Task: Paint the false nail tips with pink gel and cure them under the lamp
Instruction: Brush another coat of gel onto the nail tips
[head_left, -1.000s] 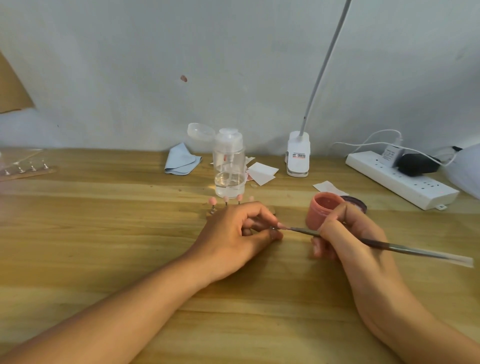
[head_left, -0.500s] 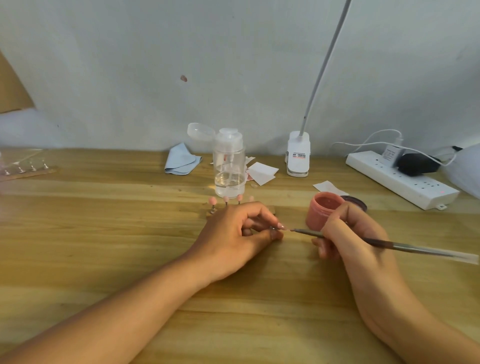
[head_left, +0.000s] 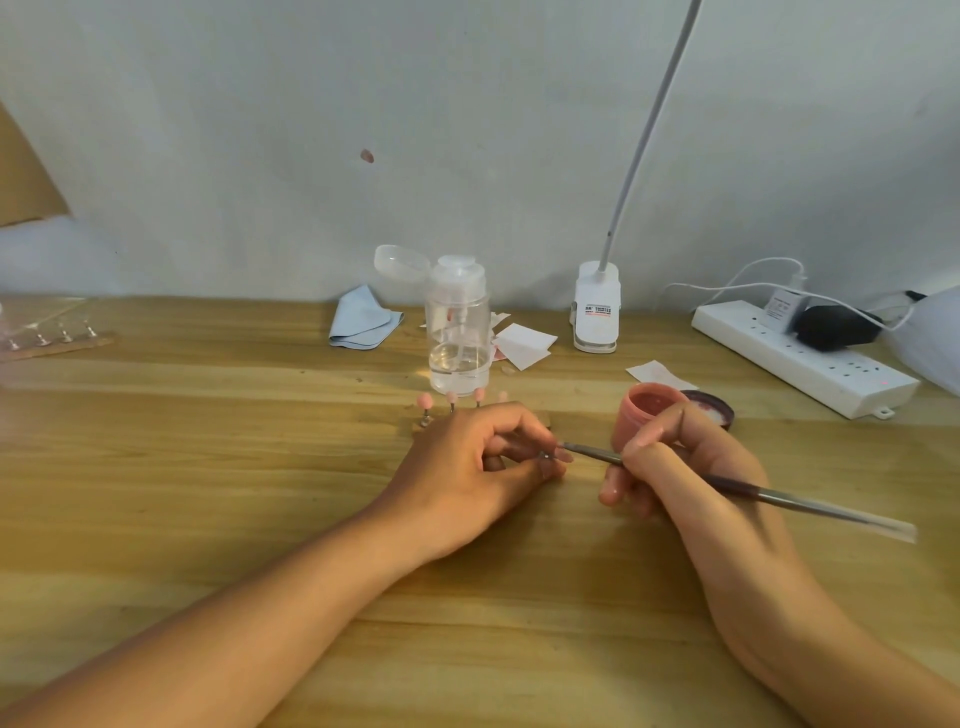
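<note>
Nail tip (head_left: 560, 457) on its small metal peg is pinched between the thumb and fingers of the left hand (head_left: 467, 467), which rests on the table (head_left: 208, 467). The right hand (head_left: 691, 483) grips a brush (head_left: 779, 496) like a pen, its bristles reaching the tip from 3 o'clock. The open pink gel jar (head_left: 649, 413) stands at 12 o'clock of the right hand, and more pink tips (head_left: 452, 399) stand at 12 o'clock of the left.
</note>
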